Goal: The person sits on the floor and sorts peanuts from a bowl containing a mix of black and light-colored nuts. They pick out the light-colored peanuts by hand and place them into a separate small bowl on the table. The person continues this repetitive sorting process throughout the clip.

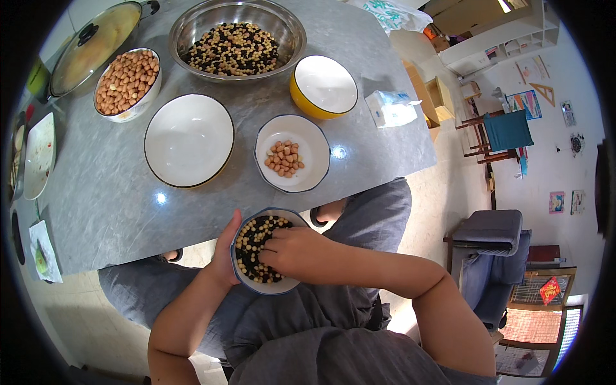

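My left hand [225, 252] holds the side of a blue-rimmed bowl [269, 288] above my lap, just off the table's edge. Black and pale yellow beans [252, 245] fill its bottom. My right hand [288, 252] reaches into this bowl, fingers down among the beans; whether it grips any is hidden. On the table, a white bowl [313, 144] has a small heap of peanuts [285, 159] in it. Left of that stands a wide white bowl [189, 139] with nothing in it. An empty yellow bowl [317, 101] is farther back, near a steel basin [180, 62] of mixed beans and peanuts.
A bowl [151, 98] heaped with peanuts stands at the back left, beside a lidded pan [96, 43]. A tissue pack [392, 108] lies near the right edge of the grey table [110, 192]. At the far left are an oval dish [41, 156] and a paper napkin [45, 252].
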A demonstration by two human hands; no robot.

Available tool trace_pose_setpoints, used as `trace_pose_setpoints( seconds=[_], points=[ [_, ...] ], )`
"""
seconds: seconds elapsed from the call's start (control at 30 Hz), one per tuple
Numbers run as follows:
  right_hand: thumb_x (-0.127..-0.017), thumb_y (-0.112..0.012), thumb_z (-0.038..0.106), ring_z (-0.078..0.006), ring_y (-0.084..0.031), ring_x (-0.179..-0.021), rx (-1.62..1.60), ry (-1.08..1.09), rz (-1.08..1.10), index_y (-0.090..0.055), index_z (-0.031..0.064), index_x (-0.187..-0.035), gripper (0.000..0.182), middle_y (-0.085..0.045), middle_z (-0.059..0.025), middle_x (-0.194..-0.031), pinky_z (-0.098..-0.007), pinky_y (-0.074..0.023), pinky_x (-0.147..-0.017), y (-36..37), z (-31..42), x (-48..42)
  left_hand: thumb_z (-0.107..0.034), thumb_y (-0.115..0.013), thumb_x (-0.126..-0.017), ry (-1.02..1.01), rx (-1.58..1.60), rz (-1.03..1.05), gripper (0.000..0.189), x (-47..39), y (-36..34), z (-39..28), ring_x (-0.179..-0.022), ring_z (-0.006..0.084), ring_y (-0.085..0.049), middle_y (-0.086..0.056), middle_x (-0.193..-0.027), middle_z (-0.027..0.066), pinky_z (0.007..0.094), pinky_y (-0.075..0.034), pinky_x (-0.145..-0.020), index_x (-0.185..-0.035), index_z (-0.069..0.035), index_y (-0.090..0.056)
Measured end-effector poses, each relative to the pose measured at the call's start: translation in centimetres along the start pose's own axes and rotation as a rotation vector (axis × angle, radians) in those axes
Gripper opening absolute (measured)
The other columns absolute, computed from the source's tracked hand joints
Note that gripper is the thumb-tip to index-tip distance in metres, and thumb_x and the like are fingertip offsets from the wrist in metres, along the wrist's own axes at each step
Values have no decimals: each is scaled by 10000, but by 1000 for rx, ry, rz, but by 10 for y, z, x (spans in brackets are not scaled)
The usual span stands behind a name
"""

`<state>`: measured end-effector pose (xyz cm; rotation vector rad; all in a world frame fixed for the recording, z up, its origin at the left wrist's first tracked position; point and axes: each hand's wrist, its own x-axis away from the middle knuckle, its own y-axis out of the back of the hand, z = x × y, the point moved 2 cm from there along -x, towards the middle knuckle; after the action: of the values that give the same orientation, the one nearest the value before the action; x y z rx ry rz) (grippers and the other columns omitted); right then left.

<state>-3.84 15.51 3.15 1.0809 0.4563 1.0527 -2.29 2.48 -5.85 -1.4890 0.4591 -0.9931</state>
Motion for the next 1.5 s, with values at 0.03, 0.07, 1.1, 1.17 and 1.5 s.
trace_pose_setpoints(
  seconds=[0.03, 0.07, 1.1, 1.17, 1.5],
  points=[
    [-644, -633, 113, -213, -573, -792, 4, -2, -8, -591, 51, -866, 234, -590, -62, -812, -320, -487, -690, -1, 0, 0, -602, -266, -878, 4, 4, 10, 703, 0, 1, 0, -1010, 263, -570, -548, -1155, 151, 395, -474, -854, -1231, -24, -456],
    [-643, -630, 110, -213, -573, -790, 1, -2, -7, -589, 50, -869, 238, -592, -63, -811, -321, -487, -688, 0, 0, 1, -604, -264, -877, 6, 12, 16, 707, 0, 3, 1, -1014, 264, -568, -546, -1159, 152, 394, -473, -856, -1234, -24, -454],
    [-680, -593, 74, -230, -577, -818, -243, 23, -62, -594, 44, -880, 203, -574, -88, -866, -330, -488, -711, 10, 11, -3, -633, -272, -859, -6, 77, 37, 753, 4, -3, -1, -1026, 287, -558, -524, -1179, 183, 391, -477, -851, -1236, -4, -442],
    [-680, -595, 78, -237, -583, -803, -217, 24, -75, -585, 44, -875, 198, -579, -89, -849, -339, -490, -708, 6, 11, -4, -634, -270, -859, -14, 62, 36, 757, 4, -2, -1, -1025, 282, -559, -526, -1176, 182, 387, -476, -851, -1234, 0, -443],
    [-664, -641, 157, -235, -595, -732, -123, -36, -48, -578, 51, -894, 261, -597, -86, -808, -342, -497, -649, 1, 17, -9, -620, -258, -870, -29, -22, 12, 744, 5, -4, 3, -1034, 263, -554, -531, -1175, 166, 373, -460, -877, -1235, 1, -443]
  ],
)
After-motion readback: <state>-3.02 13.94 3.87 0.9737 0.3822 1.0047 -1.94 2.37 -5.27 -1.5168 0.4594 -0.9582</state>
